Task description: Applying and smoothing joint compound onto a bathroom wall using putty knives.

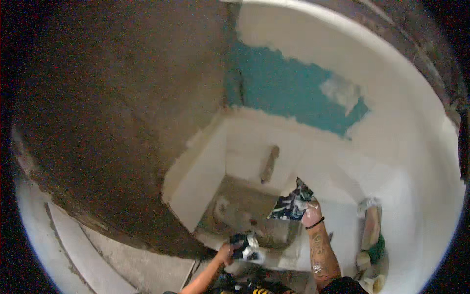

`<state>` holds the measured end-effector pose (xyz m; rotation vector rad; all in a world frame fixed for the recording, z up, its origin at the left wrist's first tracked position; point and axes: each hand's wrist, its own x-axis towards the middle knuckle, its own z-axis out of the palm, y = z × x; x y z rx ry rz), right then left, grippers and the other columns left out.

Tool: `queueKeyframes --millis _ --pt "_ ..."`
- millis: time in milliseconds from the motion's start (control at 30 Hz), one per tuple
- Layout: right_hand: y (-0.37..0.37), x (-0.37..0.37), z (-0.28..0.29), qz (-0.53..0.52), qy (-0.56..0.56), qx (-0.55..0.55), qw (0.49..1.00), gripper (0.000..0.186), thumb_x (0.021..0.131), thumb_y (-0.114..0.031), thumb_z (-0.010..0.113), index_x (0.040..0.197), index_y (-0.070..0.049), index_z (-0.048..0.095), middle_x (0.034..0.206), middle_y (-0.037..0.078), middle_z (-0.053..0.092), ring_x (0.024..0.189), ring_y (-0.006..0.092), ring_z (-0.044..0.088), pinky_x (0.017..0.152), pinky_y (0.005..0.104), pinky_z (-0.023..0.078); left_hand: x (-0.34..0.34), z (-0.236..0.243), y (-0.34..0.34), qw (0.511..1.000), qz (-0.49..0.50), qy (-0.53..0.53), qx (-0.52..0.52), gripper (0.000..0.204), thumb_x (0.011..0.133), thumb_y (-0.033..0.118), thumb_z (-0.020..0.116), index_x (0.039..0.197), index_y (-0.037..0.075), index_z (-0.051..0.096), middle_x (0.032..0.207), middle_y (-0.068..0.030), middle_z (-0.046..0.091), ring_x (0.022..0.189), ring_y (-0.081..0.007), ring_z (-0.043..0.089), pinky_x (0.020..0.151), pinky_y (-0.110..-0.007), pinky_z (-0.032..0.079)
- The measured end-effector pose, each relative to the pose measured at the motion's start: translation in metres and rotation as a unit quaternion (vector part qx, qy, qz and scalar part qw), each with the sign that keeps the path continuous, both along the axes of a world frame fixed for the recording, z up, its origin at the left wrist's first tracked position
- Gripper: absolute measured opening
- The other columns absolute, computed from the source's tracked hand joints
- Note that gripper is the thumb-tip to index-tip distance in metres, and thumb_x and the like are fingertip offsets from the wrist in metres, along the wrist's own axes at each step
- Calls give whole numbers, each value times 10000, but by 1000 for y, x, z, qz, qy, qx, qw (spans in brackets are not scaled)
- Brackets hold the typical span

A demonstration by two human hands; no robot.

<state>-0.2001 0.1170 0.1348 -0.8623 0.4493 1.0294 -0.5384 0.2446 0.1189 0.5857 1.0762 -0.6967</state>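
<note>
My right hand (312, 214) is closed on the edge of a dark, flat, angular spreader (292, 203) smeared with white paste. It is held over the pale recess in front of me. White smears also show on the fingers. Lower and to the left, my left hand (226, 254) grips a smaller dark spreader (240, 245) with a lump of white paste (251, 248) at its right end. The two tools are apart from each other. Beyond them stands a whitish coated wall (313, 125) with an uncoated teal patch (289, 88).
A rough brown wall (132, 98) fills the left side. Below is a brownish, stained surface (245, 206), with a brown slot-like mark (270, 164) on the pale face behind it. On the right lie a long pale-brown object (371, 228) and a green item (377, 249).
</note>
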Motion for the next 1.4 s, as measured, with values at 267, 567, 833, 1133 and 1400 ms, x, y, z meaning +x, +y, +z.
queueKeyframes --millis 267,567,833,1133,1400 --pt "181 204 21 348 -818 -221 402 480 796 -8 492 1262 -69 393 1260 174 431 1130 404 414 950 465 348 38 55 -42 979 135 72 -133 434 842 317 580 1140 6 528 1119 -154 567 974 -254 568 864 -368 432" --pt "306 264 -63 258 -910 -312 85 491 769 -119 512 1251 -127 419 1165 104 491 1058 305 480 838 513 383 56 64 -86 997 10 62 -54 561 773 330 656 1244 85 471 1291 -151 409 1142 -281 436 939 -413 381" --pt "344 259 -71 217 -918 -326 58 421 800 -187 507 1206 -100 438 1164 101 482 1053 265 473 846 513 363 37 80 -132 991 -39 127 -3 656 813 295 579 1372 104 294 1381 -247 256 1218 -397 343 992 -475 306" --pt "357 254 -60 216 -901 -374 29 427 828 -187 460 1241 -96 407 1168 103 473 1075 278 458 854 535 342 37 82 -134 992 1 124 -7 639 815 288 585 1357 87 312 1349 -227 297 1191 -367 366 986 -450 315" --pt "360 258 -60 207 -907 -366 26 439 816 -184 478 1240 -101 403 1161 107 474 1087 290 445 861 532 335 39 81 -137 993 33 115 -18 624 818 282 591 1343 72 327 1320 -210 333 1168 -340 386 980 -428 324"
